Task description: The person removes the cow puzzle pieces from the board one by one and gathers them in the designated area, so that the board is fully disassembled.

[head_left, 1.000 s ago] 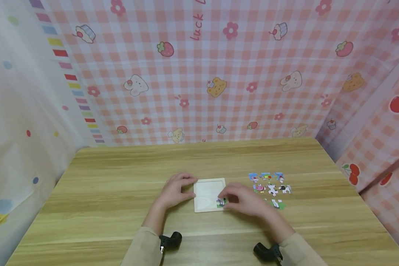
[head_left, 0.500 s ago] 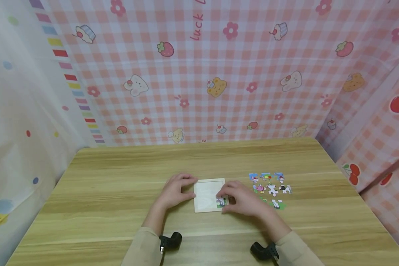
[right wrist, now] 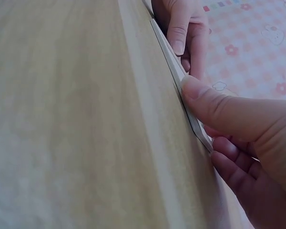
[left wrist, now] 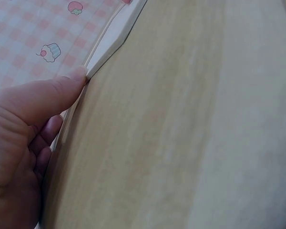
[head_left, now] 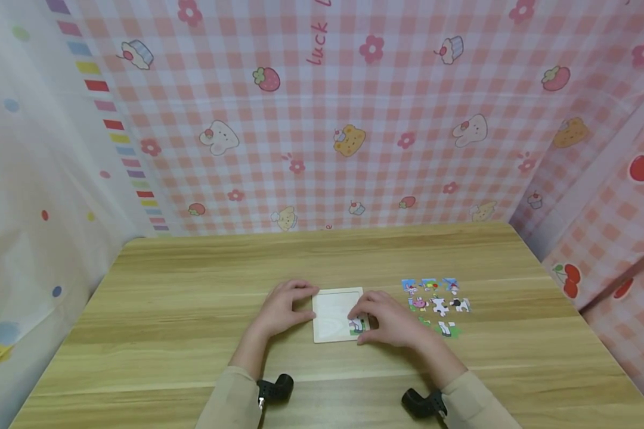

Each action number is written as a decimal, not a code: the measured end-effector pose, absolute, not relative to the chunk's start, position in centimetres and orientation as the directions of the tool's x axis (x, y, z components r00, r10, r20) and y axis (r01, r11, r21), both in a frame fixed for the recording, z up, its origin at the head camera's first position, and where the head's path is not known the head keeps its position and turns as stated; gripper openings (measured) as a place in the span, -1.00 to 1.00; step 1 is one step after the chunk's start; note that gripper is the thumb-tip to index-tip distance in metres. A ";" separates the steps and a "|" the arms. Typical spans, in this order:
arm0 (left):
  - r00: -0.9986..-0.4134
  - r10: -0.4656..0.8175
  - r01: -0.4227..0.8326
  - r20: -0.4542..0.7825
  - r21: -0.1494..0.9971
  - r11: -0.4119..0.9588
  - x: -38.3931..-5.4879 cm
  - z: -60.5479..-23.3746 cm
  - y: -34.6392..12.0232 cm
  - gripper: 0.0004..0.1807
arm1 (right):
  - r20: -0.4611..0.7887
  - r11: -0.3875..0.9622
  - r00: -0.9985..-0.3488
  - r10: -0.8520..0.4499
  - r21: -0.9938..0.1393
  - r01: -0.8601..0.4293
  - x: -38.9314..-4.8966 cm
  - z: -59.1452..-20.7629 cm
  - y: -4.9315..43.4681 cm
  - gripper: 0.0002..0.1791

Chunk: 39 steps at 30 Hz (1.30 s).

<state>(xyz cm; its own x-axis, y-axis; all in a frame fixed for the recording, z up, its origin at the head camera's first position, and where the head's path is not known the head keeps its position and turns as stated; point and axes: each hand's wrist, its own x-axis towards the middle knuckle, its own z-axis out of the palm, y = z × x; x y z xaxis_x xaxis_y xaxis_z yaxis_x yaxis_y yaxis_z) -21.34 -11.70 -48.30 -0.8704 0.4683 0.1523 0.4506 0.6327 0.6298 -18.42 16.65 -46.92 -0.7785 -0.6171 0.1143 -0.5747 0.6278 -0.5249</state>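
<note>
A square, light wooden puzzle tray [head_left: 330,313] lies flat on the table. One jigsaw puzzle piece [head_left: 356,326], showing white legs on green, sits in its front right corner. My left hand [head_left: 284,307] holds the tray's left edge, the thumb below and the fingers at the far corner. Over the tray's right side my right hand [head_left: 394,322] bends round the corner piece; a fingertip rests on the piece and the thumb [right wrist: 195,88] is against the tray's front edge. The right hand partly hides the piece and the tray's right rim.
Several loose puzzle pieces [head_left: 439,307] lie in rough rows right of the tray, one partly behind my right hand. The wooden table [head_left: 193,369] ends at a pink checked cloth [head_left: 300,107]. Black wrist cameras sit on both wrists.
My right hand has shifted slightly left and towards me, its thumb moving to the tray's front edge. More of the corner piece and a loose green piece shows. My left hand stays still.
</note>
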 end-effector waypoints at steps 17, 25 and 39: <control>-0.871 0.470 0.448 0.143 0.624 0.640 -21.4 -48.3 -11.7 -0.47 | 0.081 0.615 -0.785 -0.614 -0.575 -0.540 -18.8 -46.9 16.6 -0.75; -0.868 0.475 0.454 0.147 0.624 0.636 -21.3 -48.1 -11.7 -0.47 | 0.109 0.603 -0.786 -0.608 -0.580 -0.547 -18.8 -47.0 16.6 -0.76; -0.874 0.467 0.442 0.137 0.625 0.643 -21.2 -48.0 -11.7 -0.48 | 0.123 0.551 -0.802 -0.585 -0.665 -0.504 -18.5 -46.8 16.6 -0.73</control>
<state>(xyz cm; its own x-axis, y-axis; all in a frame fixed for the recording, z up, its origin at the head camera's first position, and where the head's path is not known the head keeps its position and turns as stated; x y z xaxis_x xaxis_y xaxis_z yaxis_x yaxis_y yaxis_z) -21.23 -11.73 -48.02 -0.8736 0.4667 0.1375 0.4421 0.6434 0.6250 -18.46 16.62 -46.78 -0.8017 -0.5851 0.1227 -0.5039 0.5511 -0.6651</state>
